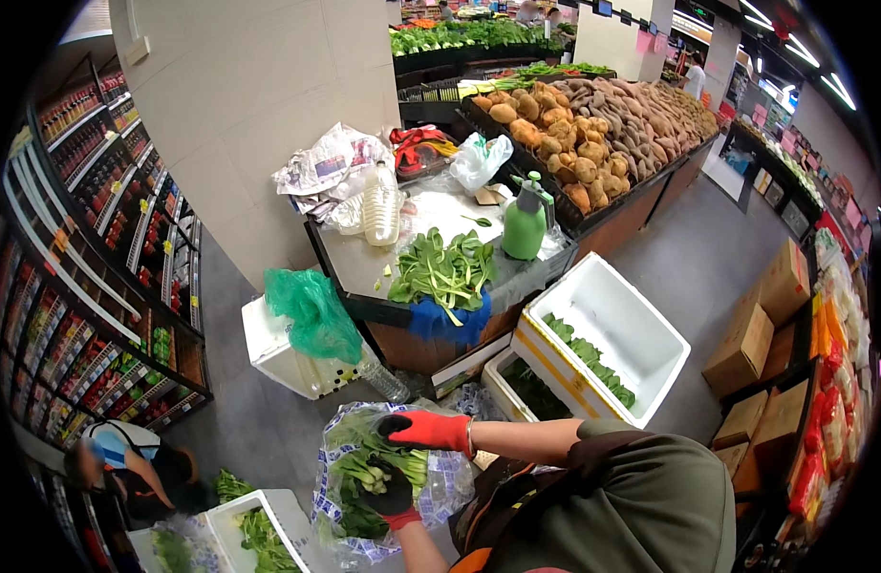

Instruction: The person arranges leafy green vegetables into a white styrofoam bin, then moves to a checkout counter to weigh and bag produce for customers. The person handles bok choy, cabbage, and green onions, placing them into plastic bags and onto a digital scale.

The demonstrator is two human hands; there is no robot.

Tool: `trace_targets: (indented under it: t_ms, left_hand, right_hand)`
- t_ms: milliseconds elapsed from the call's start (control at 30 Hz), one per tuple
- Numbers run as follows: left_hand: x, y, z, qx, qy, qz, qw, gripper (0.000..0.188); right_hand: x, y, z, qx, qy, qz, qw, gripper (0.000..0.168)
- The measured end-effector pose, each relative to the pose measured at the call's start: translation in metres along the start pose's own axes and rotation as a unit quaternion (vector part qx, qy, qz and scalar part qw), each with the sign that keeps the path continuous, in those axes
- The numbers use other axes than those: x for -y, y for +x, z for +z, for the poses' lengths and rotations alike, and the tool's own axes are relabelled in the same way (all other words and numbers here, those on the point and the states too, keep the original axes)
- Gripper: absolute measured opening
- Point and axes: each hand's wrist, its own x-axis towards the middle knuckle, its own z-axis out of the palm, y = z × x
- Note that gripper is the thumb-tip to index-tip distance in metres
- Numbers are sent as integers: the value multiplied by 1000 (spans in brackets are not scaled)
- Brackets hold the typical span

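Observation:
My left hand (392, 494), in a black-palmed red glove, grips a bunch of leafy greens (365, 476) by the pale stems. Above it, my right hand (422, 431), gloved alike, rests against leaves at the upper side of the bag; its fingertips are partly hidden, so its grip cannot be told. Both hands are over an open clear plastic bag (448, 494) with blue-and-white printing, and more greens lie inside it. Loose spinach-like greens (444, 268) lie on the display stand (354, 276) ahead, partly over a blue cloth (440, 322).
A white foam box (612, 308) with greens leans at the right. Another foam box (268, 516) holds greens at lower left, near a crouching person (136, 458). A green spray bottle (523, 229) and a plastic bottle (381, 208) stand on the stand. Potatoes (584, 168) lie behind.

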Motion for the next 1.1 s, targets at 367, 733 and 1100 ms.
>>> trace_targets:
  t_ms: [367, 733, 1100]
  left_hand:
    - [-10, -6, 42, -79, -223, -107, 966, 57]
    - [-3, -11, 31, 49, -230, -157, 959, 84]
    - [8, -31, -23, -147, -250, -68, 955, 58]
  right_hand:
    - [-111, -33, -47, -72, 304, 269, 911, 32]
    - [-148, -5, -44, -51, 257, 316, 912, 34]
    - [-287, 98, -9, 6, -179, 148, 973, 34]
